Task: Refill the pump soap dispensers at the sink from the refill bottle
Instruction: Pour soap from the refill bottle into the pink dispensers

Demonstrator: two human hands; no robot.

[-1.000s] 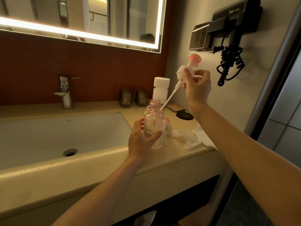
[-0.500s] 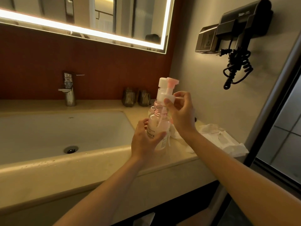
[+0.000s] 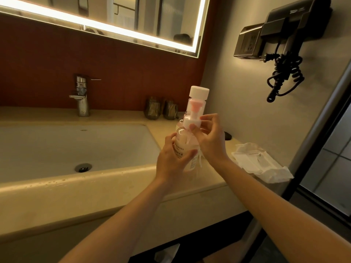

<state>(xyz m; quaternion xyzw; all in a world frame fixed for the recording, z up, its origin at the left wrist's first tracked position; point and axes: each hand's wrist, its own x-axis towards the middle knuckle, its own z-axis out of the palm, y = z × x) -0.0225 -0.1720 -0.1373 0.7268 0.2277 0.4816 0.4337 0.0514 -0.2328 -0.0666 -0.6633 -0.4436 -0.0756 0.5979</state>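
A clear pink soap dispenser bottle [image 3: 183,143] stands over the counter edge right of the sink, and my left hand [image 3: 171,160] grips its body. My right hand [image 3: 210,137] pinches the white collar of the pump head [image 3: 192,121], which sits on the bottle's neck with its pink nozzle upright. Directly behind the pump stands a clear refill bottle with a white cap [image 3: 199,92]; its lower part is hidden by the dispenser and my hands.
The white sink basin [image 3: 76,149] lies to the left, with a chrome tap [image 3: 82,99] behind it. Two dark glasses [image 3: 161,110] stand by the red wall. A white cloth [image 3: 262,162] lies on the counter's right end. A hair dryer [image 3: 290,35] hangs on the wall.
My right hand brought the pump down from high on the right, fed its tube into the bottle and set the head on the neck. My left hand kept hold of the bottle.
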